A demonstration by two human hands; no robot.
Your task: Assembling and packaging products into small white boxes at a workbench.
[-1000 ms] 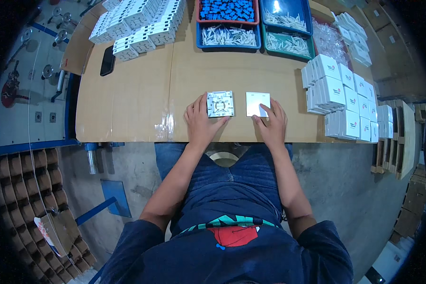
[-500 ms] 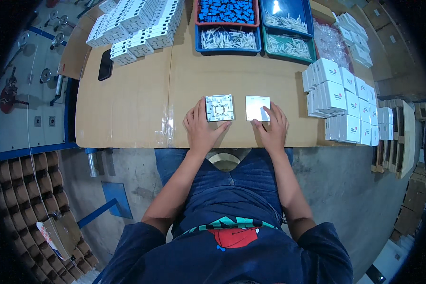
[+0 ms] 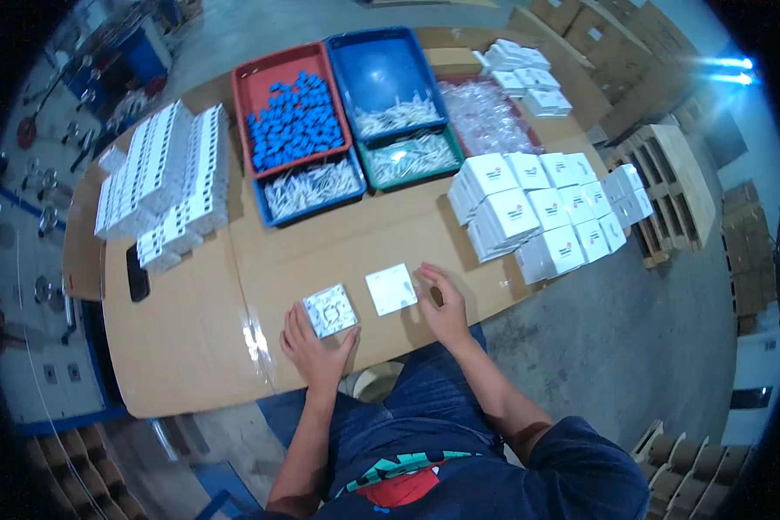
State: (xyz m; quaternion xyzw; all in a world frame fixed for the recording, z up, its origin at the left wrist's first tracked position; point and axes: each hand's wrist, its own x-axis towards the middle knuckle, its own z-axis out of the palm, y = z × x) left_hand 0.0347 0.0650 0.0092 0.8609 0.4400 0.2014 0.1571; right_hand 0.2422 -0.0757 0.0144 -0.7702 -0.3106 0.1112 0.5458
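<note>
A square white electrical fitting point(image 3: 330, 310) lies on the cardboard-covered table, its detailed face up. My left hand point(image 3: 319, 348) rests at its near left corner, fingers along the left side and thumb stretched past the near right corner. These fingers are spread rather than wrapped round it. To the right lies a flat, square white plate point(image 3: 390, 289). Beside its right edge, my right hand point(image 3: 445, 314) is open, fingers curved and apart, with nothing seen in it.
Boxy white units point(image 3: 160, 178) are stacked at the left, near a dark phone point(image 3: 137, 274). Behind stand a red tray point(image 3: 256, 76) of blue parts, plus blue and green trays point(image 3: 418, 173) of small white pieces. Stacked white boxes point(image 3: 550, 212) and clear plastic bags point(image 3: 485, 117) lie right.
The whole view has tilted and shifted, showing more beyond the table. My right hand has come off the white plate to its right side. My left hand stays by the fitting.
</note>
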